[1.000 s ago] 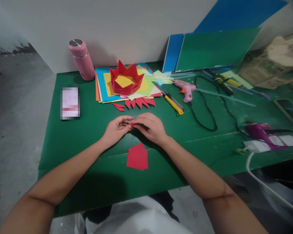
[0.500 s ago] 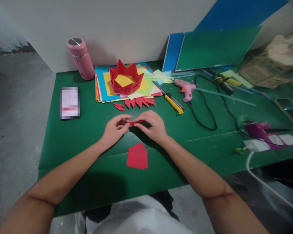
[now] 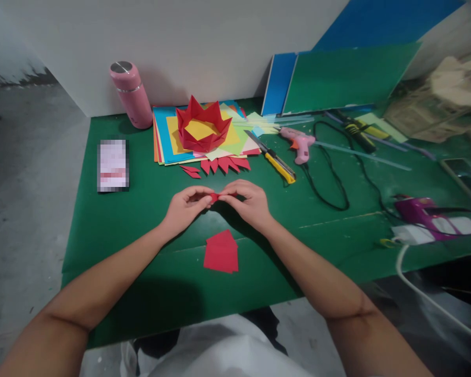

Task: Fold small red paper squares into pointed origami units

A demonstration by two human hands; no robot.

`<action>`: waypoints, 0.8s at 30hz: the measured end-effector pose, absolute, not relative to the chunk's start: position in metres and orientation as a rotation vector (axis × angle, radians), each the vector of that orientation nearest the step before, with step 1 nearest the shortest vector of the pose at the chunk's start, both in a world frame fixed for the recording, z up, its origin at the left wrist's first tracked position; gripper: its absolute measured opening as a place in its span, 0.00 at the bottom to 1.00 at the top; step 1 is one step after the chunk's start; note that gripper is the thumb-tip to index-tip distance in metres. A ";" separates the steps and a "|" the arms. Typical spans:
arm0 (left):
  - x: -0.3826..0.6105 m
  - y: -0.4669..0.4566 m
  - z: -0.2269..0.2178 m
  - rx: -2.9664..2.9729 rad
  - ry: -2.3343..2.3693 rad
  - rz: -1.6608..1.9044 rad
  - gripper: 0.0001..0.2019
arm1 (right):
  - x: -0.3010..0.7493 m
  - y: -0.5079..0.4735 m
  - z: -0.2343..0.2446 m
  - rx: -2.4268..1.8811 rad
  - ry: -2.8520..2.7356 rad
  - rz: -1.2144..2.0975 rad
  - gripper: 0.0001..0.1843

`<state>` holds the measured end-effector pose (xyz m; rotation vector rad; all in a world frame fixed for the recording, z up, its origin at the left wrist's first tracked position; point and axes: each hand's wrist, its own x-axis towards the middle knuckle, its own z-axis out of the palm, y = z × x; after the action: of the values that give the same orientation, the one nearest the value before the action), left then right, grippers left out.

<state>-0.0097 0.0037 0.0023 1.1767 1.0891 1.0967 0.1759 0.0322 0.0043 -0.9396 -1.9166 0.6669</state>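
Observation:
A small folded piece of red paper (image 3: 215, 197) is pinched between my left hand (image 3: 186, 207) and my right hand (image 3: 247, 201), just above the table's middle. Fingers and thumbs of both hands are closed on it and cover most of it. Nearer to me, a few red paper sheets (image 3: 222, 252) lie overlapped on the green table (image 3: 141, 246). Beyond my hands, several pointed red folded pieces (image 3: 224, 166) sit in a row. Behind them a red folded-paper ring with points (image 3: 204, 140) rests on a stack of coloured paper (image 3: 163, 137).
A pink bottle (image 3: 132, 99) stands at the back left, with a blurred-out box (image 3: 113, 165) before it. To the right lie a yellow utility knife (image 3: 279, 166), a pink glue gun (image 3: 298, 142) with its black cord, a purple item (image 3: 416, 209) and a phone (image 3: 469, 180).
My fingers have shifted on the small red paper, drawing closer together, and its visible part looks shorter and turned. The other things on the table have stayed put.

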 end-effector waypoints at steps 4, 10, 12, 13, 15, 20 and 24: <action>-0.011 0.006 0.004 1.116 1.055 1.073 0.18 | 0.177 0.033 0.003 -0.901 -1.926 0.640 0.03; -0.011 0.007 0.004 1.035 1.012 1.053 0.20 | 0.177 0.035 0.000 -0.805 -1.959 0.571 0.05; -0.011 0.007 0.004 1.016 1.000 1.041 0.20 | 0.178 0.036 -0.001 -0.779 -1.964 0.536 0.07; -0.011 0.007 0.004 1.006 0.997 1.031 0.20 | 0.178 0.036 -0.001 -0.766 -1.972 0.516 0.08; -0.011 0.007 0.005 0.987 0.992 1.005 0.21 | 0.178 0.036 -0.001 -0.731 -2.000 0.478 0.09; -0.012 0.008 0.004 0.971 0.981 0.979 0.20 | 0.179 0.037 0.004 -0.659 -2.083 0.471 0.09; -0.009 0.006 0.001 1.052 0.990 1.008 0.19 | 0.181 0.037 0.006 -0.696 -2.143 0.383 0.08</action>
<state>-0.0093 0.0060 0.0008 1.0523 0.9899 1.0081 0.1805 0.0371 0.0060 -0.6964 -2.1434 0.3835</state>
